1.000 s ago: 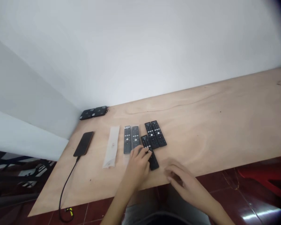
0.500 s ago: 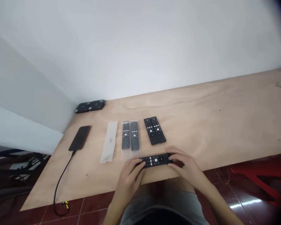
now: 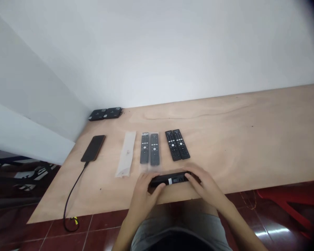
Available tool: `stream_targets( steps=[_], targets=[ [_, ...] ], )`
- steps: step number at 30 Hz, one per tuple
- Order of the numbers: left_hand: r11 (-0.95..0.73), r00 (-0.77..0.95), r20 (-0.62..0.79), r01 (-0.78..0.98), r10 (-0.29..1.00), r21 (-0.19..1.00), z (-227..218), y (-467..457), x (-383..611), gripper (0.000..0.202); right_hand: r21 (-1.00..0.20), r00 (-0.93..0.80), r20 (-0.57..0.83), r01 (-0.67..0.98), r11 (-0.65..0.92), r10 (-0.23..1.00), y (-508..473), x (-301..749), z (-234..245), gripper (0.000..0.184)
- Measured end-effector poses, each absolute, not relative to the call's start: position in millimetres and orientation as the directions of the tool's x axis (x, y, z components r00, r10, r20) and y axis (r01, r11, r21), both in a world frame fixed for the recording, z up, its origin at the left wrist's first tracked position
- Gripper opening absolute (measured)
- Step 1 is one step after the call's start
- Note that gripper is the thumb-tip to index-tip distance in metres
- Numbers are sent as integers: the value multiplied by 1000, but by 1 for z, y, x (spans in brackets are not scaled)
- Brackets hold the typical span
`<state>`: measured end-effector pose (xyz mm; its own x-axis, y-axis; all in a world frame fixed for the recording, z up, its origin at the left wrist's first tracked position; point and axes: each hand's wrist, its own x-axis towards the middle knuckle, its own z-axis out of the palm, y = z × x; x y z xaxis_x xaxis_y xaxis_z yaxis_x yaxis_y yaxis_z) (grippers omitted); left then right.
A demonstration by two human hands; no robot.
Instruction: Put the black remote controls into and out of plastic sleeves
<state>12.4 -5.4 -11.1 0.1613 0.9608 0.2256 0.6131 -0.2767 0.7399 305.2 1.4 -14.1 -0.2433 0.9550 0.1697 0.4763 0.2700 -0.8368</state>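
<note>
Head view: both hands, left hand [image 3: 143, 190] and right hand [image 3: 205, 184], grip black remote [image 3: 170, 179] endwise between them

Black remote [image 3: 170, 179], pale wood table [image 3: 251, 139], white wall [image 3: 157, 52].

A single camera sat on the person's head, looking forward and steeply down across the desk [image 3: 251, 139] toward the white wall [image 3: 172, 52]. The desk's near edge ran low through the picture. The left hand [image 3: 143, 195] and right hand [image 3: 205, 186] lay close beneath the lens, above red floor tiles [image 3: 107, 233].
</note>
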Motion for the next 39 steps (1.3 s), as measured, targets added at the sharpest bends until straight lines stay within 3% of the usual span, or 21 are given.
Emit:
stream_targets(
  steps=[4, 9, 11, 14, 17, 21, 29, 34, 39],
  targets=[
    [-175, 116, 133, 558, 984, 811, -7, 0, 21, 17, -774, -341, 159, 540, 331, 927, 1, 305, -12, 41],
    [-163, 202, 62, 537, 977, 827, -3, 3, 13, 20, -728, -407, 179, 557, 399, 896, 2, 312, -19, 46],
    [-223, 226, 110, 574, 968, 788, -3, 1, 12, 23, -726, -408, 173, 562, 396, 897, 3, 313, -20, 46],
    [-353, 275, 223, 690, 935, 632, -3, -1, 13, 30, -722, -406, 163, 573, 389, 899, 4, 311, -19, 45],
    [-457, 402, 221, 735, 888, 501, 2, 1, 11, 42, -726, -406, 155, 571, 383, 900, 4, 311, -18, 44],
    [-497, 504, 166, 646, 848, 579, 8, 9, 5, 49, -754, -407, 132, 550, 358, 904, 4, 312, -18, 43],
    [-348, 390, 149, 511, 909, 786, 3, 5, -35, 41, -765, -403, 149, 531, 364, 903, 3, 314, -16, 41],
    [-286, 352, 102, 523, 930, 803, 2, -3, -50, 43, -753, -406, 165, 536, 381, 899, 3, 313, -18, 41],
    [-398, 359, 228, 523, 905, 754, -5, 0, -28, 36, -736, -413, 178, 547, 400, 893, 1, 312, -17, 48]
  ],
)
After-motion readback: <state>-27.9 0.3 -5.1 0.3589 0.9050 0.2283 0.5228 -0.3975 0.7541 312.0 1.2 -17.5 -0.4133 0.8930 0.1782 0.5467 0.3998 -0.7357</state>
